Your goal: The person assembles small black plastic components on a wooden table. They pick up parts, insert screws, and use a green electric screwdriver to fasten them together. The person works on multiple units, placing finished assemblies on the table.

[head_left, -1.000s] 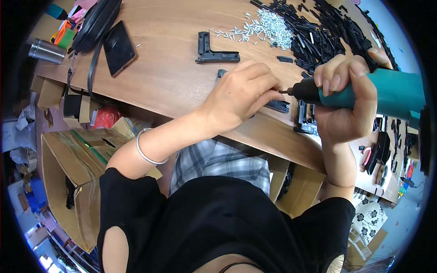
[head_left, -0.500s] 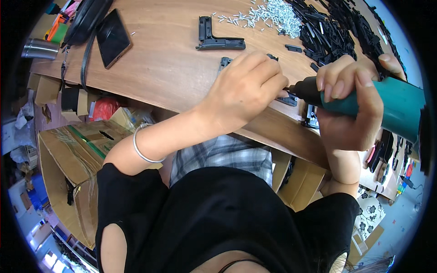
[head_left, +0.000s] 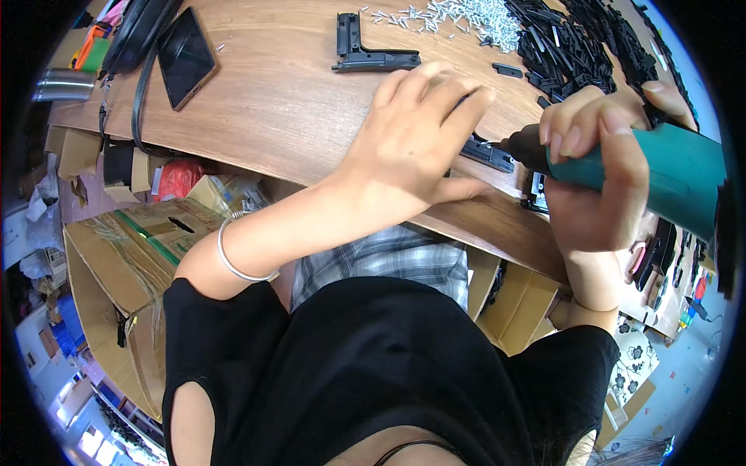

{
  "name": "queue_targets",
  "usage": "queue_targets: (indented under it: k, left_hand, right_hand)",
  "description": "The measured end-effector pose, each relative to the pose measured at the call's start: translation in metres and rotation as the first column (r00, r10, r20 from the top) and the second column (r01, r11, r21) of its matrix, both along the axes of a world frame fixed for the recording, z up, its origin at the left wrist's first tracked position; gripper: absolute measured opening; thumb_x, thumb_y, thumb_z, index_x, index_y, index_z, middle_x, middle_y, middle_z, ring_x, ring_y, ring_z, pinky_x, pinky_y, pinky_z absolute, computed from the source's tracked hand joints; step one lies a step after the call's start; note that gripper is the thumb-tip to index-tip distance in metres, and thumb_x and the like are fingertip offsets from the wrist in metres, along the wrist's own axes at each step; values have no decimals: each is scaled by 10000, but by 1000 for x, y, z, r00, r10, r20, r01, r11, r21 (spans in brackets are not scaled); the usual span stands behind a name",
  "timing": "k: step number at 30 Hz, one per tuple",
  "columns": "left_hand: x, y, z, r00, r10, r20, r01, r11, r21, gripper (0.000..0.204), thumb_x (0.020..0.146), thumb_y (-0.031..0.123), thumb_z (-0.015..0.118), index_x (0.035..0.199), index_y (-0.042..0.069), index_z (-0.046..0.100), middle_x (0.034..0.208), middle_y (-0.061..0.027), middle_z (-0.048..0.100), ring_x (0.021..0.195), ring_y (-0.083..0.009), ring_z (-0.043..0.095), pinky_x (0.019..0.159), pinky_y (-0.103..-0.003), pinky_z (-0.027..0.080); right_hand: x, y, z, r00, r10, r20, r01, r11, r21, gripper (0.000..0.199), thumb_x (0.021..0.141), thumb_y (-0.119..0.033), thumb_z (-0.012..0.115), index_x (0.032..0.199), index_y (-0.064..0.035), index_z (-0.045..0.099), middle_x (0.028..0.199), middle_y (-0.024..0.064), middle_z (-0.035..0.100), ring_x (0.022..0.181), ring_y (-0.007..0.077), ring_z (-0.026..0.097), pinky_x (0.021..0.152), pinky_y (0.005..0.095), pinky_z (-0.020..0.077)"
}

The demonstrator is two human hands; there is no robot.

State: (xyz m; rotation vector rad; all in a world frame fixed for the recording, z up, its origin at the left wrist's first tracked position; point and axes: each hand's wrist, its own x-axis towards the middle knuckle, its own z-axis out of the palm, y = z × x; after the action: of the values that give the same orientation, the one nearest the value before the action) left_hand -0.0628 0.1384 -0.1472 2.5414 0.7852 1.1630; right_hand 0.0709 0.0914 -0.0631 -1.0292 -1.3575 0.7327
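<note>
My right hand [head_left: 594,171] is wrapped around a teal electric screwdriver [head_left: 676,175] with a black nose. Its tip points left, at a black plastic part [head_left: 489,154] lying near the table's front edge. Over that part spreads my left hand [head_left: 404,144], palm down, fingers stretched apart and thumb reaching along the near side. The hand hides much of the part, so I cannot tell how firmly it touches it. Farther back lies an L-shaped black plastic piece [head_left: 377,60], apart from both hands.
At the back are a pile of small silver screws [head_left: 486,22] and a heap of black plastic pieces [head_left: 567,54]. A phone [head_left: 186,58] and a black strapped case [head_left: 140,35] lie left, near a metal cup [head_left: 66,85]. Below stands a cardboard box [head_left: 128,272].
My left hand has gone from fingers gathered at the screwdriver's tip to fingers spread, thumb out. More of the black part shows. The screwdriver has barely moved.
</note>
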Motion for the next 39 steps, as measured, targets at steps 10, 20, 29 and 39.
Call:
queue_targets:
  k: [10,20,29,39]
  left_hand:
    - [2,4,-11,990,-129,-60,121,985,-119,382,663,207,728,997,60,616,1120,-104,571,1137,-268,495,937,-387,366]
    - [4,4,-13,981,-190,-44,183,976,-120,346,638,203,720,929,36,634,1061,-89,598,1101,-272,511,921,-376,377]
    - [7,66,14,993,121,-7,-121,986,-116,433,706,338,714,1001,43,597,990,-120,599,1019,-283,529,883,-381,387]
    - [-5,121,-15,979,192,-69,-199,975,-97,173,729,217,677,780,52,658,809,-110,630,811,-288,561,769,-366,423]
  right_hand:
    - [10,12,-13,994,97,48,-98,995,23,243,827,-100,453,1041,-48,350,612,80,426,542,170,431,588,329,414]
    - [20,23,-13,939,316,-135,-309,948,74,540,819,-112,475,1306,-11,266,559,26,387,475,125,383,471,263,362]
    - [51,20,8,976,87,-200,-48,980,194,406,834,-91,411,1227,-27,332,605,61,399,534,152,394,562,294,376]
    - [35,20,9,984,22,-177,21,971,239,361,829,-38,452,1164,-26,317,574,72,440,506,157,427,548,309,416]
